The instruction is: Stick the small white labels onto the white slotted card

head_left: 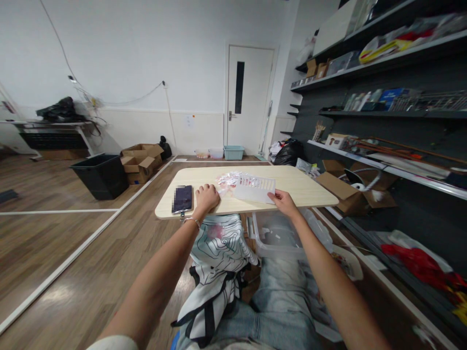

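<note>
My left hand [206, 197] rests on the light wooden table [310, 187] with its fingers curled into a loose fist, just right of a dark phone [182, 199]. My right hand [284, 200] pinches the near corner of a white plastic tray with slots [254, 187] that lies on the table. Behind the tray sits a pile of small clear packets with red parts [228, 180], close to my left hand's knuckles. What the left hand's fingers enclose is hidden.
A clear plastic bin [277, 236] stands under the table by my knees. A black tub [102, 175] and cardboard boxes [141, 162] sit on the floor at left. Shelves [383, 116] with clutter line the right wall, an open box [346, 189] below them.
</note>
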Demonstrator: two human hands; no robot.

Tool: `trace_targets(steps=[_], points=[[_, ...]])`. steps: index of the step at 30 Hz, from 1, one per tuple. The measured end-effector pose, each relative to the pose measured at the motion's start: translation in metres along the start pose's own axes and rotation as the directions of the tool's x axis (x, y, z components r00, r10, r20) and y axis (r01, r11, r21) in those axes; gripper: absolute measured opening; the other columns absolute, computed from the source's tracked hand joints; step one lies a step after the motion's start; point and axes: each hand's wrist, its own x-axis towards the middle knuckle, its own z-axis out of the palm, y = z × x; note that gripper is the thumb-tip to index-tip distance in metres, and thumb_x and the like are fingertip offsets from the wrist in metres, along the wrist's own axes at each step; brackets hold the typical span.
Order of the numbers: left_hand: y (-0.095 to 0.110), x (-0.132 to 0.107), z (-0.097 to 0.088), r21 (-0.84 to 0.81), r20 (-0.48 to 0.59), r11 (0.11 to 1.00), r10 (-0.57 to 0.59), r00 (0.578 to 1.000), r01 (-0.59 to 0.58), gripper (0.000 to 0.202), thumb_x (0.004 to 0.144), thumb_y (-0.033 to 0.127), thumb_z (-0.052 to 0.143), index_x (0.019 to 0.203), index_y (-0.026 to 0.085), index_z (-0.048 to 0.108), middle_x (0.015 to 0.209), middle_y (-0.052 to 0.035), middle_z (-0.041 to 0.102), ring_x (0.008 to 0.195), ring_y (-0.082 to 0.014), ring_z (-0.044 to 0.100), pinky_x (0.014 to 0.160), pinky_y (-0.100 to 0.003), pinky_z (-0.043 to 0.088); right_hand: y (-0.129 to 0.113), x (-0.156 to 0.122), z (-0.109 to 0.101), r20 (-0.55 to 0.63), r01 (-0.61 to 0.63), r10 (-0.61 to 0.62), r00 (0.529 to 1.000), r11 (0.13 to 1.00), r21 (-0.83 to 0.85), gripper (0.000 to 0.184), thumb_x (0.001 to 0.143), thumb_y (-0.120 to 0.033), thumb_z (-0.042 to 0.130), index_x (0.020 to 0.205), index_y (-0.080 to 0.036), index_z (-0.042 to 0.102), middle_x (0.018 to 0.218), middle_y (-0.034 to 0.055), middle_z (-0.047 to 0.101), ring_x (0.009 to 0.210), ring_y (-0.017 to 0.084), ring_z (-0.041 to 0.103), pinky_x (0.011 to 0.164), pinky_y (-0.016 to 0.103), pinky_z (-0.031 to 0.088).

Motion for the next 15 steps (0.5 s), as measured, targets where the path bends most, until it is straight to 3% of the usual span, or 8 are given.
trace_targets(steps=[4,15], points=[[0.0002,-0.0001,0.0007,0.003,-0.003,1.0,0.001,1.0,-0.001,0.047,0.105,0.034,0.033,0.136,0.014,0.062,0.144,-0.0216,0.062,0.135,-0.0372,0.055,0.109,-0.05,0.041,0.0002,-0.0004,0.0017,-0.031,0.023,-0.024,0.999,0.999,-0.034,0.066,0.08,-0.076,0.073,0.104,-0.016,0.083,0.1,0.0109,0.083,0.093,0.033,0.075,0.085,0.044,0.062],[-0.0003,0.0011,0.0006,0.0,0.009,1.0,-0.005,1.0,0.005,0.046,0.106,0.034,0.032,0.134,0.016,0.063,0.144,-0.0209,0.062,0.134,-0.0371,0.055,0.109,-0.051,0.04,-0.0004,-0.0015,0.0041,0.04,0.012,-0.011,0.999,0.999,-0.035,0.067,0.077,-0.082,0.072,0.091,-0.017,0.079,0.088,0.0083,0.08,0.082,0.028,0.072,0.08,0.039,0.06]])
